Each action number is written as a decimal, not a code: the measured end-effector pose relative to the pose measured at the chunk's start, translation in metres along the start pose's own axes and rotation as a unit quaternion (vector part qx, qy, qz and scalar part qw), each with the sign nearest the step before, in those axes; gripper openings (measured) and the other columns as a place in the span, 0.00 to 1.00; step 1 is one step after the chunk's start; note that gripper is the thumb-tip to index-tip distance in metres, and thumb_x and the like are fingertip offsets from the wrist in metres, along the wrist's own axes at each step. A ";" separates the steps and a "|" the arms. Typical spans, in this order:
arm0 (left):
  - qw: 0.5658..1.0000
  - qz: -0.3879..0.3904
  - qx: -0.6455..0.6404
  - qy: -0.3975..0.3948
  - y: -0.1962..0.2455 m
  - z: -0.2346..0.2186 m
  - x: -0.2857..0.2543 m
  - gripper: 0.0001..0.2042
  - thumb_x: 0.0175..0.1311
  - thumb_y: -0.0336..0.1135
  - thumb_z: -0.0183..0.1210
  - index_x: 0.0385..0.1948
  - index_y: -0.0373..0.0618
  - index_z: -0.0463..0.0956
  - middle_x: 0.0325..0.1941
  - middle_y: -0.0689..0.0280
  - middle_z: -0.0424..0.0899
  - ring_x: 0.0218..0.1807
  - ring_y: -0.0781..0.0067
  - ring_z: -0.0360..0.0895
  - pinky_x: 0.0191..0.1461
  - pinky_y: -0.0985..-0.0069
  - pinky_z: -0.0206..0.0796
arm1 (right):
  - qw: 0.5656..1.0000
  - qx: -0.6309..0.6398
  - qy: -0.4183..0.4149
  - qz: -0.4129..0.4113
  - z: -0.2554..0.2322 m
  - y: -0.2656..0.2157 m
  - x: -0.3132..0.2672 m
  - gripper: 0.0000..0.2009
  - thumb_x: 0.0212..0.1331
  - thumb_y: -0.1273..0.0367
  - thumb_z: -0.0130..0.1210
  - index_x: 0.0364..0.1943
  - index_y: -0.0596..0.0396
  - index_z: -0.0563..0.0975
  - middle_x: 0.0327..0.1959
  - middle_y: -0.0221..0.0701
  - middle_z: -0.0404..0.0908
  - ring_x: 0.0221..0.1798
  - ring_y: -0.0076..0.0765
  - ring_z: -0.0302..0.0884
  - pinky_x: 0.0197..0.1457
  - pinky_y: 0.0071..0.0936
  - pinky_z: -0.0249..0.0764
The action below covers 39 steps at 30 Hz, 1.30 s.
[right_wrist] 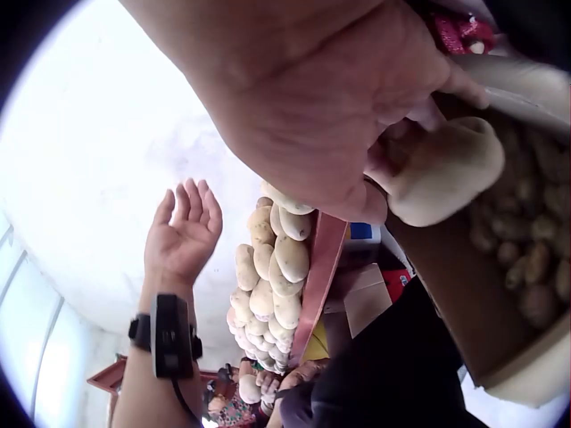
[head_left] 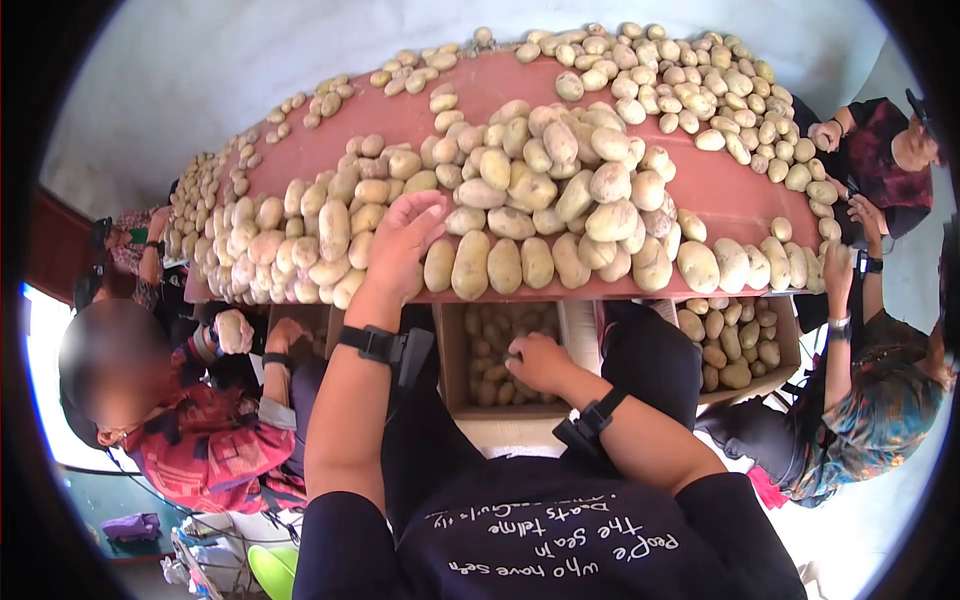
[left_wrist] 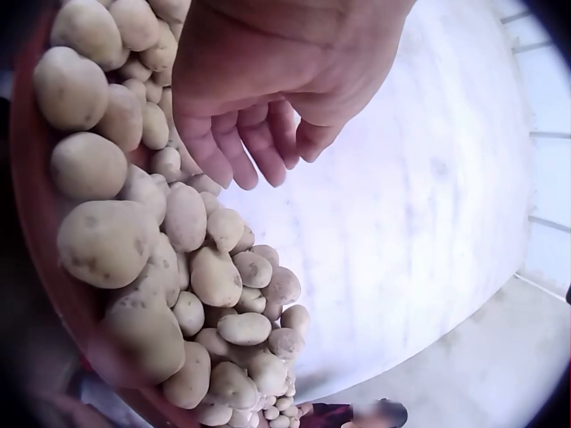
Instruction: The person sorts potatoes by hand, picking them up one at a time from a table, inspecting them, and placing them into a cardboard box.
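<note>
My left hand is raised over the front of the table, near the heaped potatoes. Its fingers hang loosely bent around nothing, as the left wrist view also shows beside a pile of potatoes. Down at the cardboard box below the table edge is my right hand. In the right wrist view that hand holds a pale potato between thumb and fingers, above the box. Loose potatoes lie inside the box; the hand hides part of them in the head view.
The red table carries potatoes along its front and back edges. A second box of potatoes stands to the right. People sit on both sides, one in a red patterned shirt at left, another in a patterned shirt at right.
</note>
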<state>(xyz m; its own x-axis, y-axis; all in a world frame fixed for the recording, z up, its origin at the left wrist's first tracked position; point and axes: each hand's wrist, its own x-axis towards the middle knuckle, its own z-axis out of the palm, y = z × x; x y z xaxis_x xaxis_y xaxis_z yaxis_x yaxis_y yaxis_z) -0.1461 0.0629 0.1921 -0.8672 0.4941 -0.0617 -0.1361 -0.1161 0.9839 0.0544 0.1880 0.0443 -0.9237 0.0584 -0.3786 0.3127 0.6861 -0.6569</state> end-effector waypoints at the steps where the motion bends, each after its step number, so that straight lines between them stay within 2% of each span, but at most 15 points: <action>1: 0.998 0.041 0.050 -0.011 0.001 0.006 0.013 0.16 0.62 0.32 0.61 0.51 0.40 0.72 0.51 0.63 0.78 0.57 0.73 0.73 0.59 0.74 0.67 | 1.000 -0.007 -0.003 -0.022 -0.002 -0.002 -0.003 0.18 0.58 0.56 0.53 0.47 0.50 0.78 0.52 0.42 0.74 0.58 0.52 0.71 0.57 0.53 0.68; 3: 0.981 0.122 0.148 -0.032 -0.006 0.015 0.044 0.21 0.59 0.31 0.63 0.54 0.39 0.71 0.53 0.62 0.77 0.58 0.69 0.72 0.61 0.71 0.66 | 0.997 -0.019 -0.059 -0.038 -0.004 -0.005 -0.003 0.18 0.58 0.55 0.52 0.46 0.52 0.78 0.50 0.43 0.76 0.55 0.53 0.73 0.55 0.52 0.70; 4: 0.960 0.132 0.245 -0.042 -0.005 0.017 0.057 0.29 0.52 0.31 0.66 0.58 0.37 0.68 0.56 0.57 0.75 0.61 0.62 0.70 0.64 0.67 0.63 | 0.995 -0.028 -0.085 -0.049 -0.003 -0.004 -0.002 0.18 0.58 0.55 0.52 0.46 0.52 0.78 0.49 0.44 0.77 0.54 0.54 0.74 0.54 0.51 0.71; 7: 0.890 0.147 0.428 -0.056 -0.007 0.037 0.077 0.34 0.46 0.31 0.69 0.59 0.38 0.67 0.59 0.54 0.72 0.62 0.58 0.69 0.64 0.66 0.62 | 0.986 -0.055 -0.142 -0.072 -0.001 -0.006 0.001 0.19 0.59 0.56 0.51 0.46 0.53 0.78 0.48 0.45 0.79 0.52 0.53 0.76 0.52 0.48 0.73; 12: 0.810 0.159 0.562 -0.053 -0.021 0.057 0.096 0.41 0.41 0.35 0.73 0.63 0.41 0.63 0.63 0.52 0.69 0.66 0.52 0.63 0.70 0.64 0.58 | 0.985 -0.054 -0.145 -0.076 -0.008 -0.013 -0.006 0.19 0.59 0.56 0.51 0.47 0.55 0.78 0.46 0.45 0.79 0.51 0.52 0.77 0.51 0.47 0.74; 15: 0.795 0.154 0.584 -0.056 -0.020 0.064 0.100 0.40 0.41 0.34 0.72 0.63 0.41 0.63 0.62 0.53 0.70 0.66 0.52 0.64 0.69 0.64 0.58 | 0.984 -0.052 -0.158 -0.072 -0.014 -0.018 -0.011 0.19 0.60 0.56 0.51 0.47 0.56 0.78 0.46 0.45 0.79 0.51 0.52 0.77 0.50 0.47 0.74; 18: 0.797 0.144 0.583 -0.067 -0.017 0.065 0.105 0.37 0.42 0.33 0.70 0.61 0.40 0.65 0.60 0.54 0.72 0.63 0.50 0.67 0.68 0.65 0.60 | 0.983 -0.058 -0.155 -0.077 -0.013 -0.019 -0.010 0.19 0.60 0.56 0.51 0.46 0.56 0.78 0.45 0.45 0.80 0.50 0.52 0.78 0.50 0.46 0.74; 21: 0.863 0.114 0.490 -0.053 -0.014 0.062 0.101 0.34 0.44 0.30 0.68 0.58 0.39 0.66 0.57 0.56 0.75 0.60 0.57 0.70 0.65 0.68 0.63 | 0.984 -0.052 -0.143 -0.096 -0.007 -0.016 -0.006 0.18 0.60 0.57 0.51 0.45 0.56 0.78 0.43 0.45 0.81 0.49 0.53 0.78 0.50 0.46 0.74; 23: 0.940 0.103 0.313 -0.082 -0.014 0.051 0.095 0.33 0.46 0.27 0.67 0.58 0.40 0.65 0.57 0.59 0.74 0.60 0.63 0.71 0.63 0.70 0.64 | 0.983 -0.033 -0.145 -0.105 -0.006 -0.014 -0.002 0.18 0.60 0.57 0.51 0.44 0.56 0.79 0.42 0.45 0.81 0.48 0.53 0.78 0.50 0.46 0.74; 25: 0.980 0.080 0.146 -0.111 -0.012 0.042 0.077 0.33 0.48 0.23 0.65 0.60 0.40 0.63 0.58 0.61 0.73 0.59 0.68 0.70 0.62 0.71 0.65 | 0.981 -0.005 -0.157 -0.110 -0.007 -0.013 -0.001 0.18 0.60 0.57 0.51 0.43 0.56 0.79 0.41 0.46 0.81 0.47 0.53 0.79 0.49 0.47 0.74; 28: 0.985 0.040 -0.058 -0.157 -0.008 0.027 0.030 0.36 0.49 0.16 0.62 0.63 0.41 0.57 0.61 0.62 0.69 0.61 0.70 0.69 0.64 0.71 0.63 | 0.983 -0.004 -0.107 -0.146 -0.005 -0.012 0.000 0.17 0.60 0.58 0.52 0.42 0.56 0.79 0.41 0.46 0.81 0.45 0.51 0.80 0.47 0.45 0.74; 31: 0.971 0.066 -0.112 -0.202 -0.009 0.017 -0.011 0.37 0.47 0.16 0.63 0.63 0.41 0.57 0.62 0.62 0.68 0.63 0.70 0.67 0.67 0.71 0.60 | 0.980 0.116 -0.109 -0.117 -0.009 -0.017 0.002 0.15 0.60 0.59 0.53 0.41 0.55 0.79 0.39 0.44 0.82 0.44 0.47 0.80 0.45 0.40 0.75; 33: 0.973 0.051 -0.111 -0.196 -0.013 0.011 -0.038 0.39 0.47 0.15 0.63 0.65 0.42 0.56 0.63 0.62 0.67 0.66 0.69 0.65 0.69 0.70 0.59 | 0.975 0.178 -0.073 -0.110 -0.012 -0.021 0.002 0.13 0.61 0.61 0.52 0.40 0.56 0.79 0.36 0.39 0.82 0.42 0.36 0.81 0.44 0.34 0.75; 35: 0.979 0.050 -0.080 -0.181 -0.018 0.008 -0.062 0.40 0.46 0.15 0.63 0.66 0.42 0.55 0.64 0.62 0.67 0.67 0.69 0.64 0.68 0.70 0.60 | 0.952 0.290 -0.061 -0.083 -0.017 -0.026 0.001 0.13 0.63 0.61 0.50 0.41 0.56 0.79 0.35 0.35 0.82 0.41 0.32 0.80 0.44 0.33 0.75; 39: 0.975 -0.022 0.169 -0.142 -0.045 -0.006 -0.099 0.40 0.44 0.21 0.69 0.65 0.43 0.60 0.63 0.62 0.67 0.61 0.69 0.70 0.62 0.72 0.67 | 0.764 0.624 -0.161 -0.017 -0.015 -0.013 0.016 0.18 0.70 0.54 0.43 0.53 0.48 0.73 0.46 0.29 0.78 0.47 0.31 0.77 0.49 0.34 0.75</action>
<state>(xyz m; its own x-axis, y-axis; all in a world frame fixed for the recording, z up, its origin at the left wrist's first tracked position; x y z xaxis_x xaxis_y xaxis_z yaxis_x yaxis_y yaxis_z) -0.0569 0.0145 0.1528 -0.6892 0.7171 -0.1036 0.0375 0.1781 0.9833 0.0318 0.1912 0.0564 -0.8963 -0.2637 -0.3564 0.4432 -0.5550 -0.7040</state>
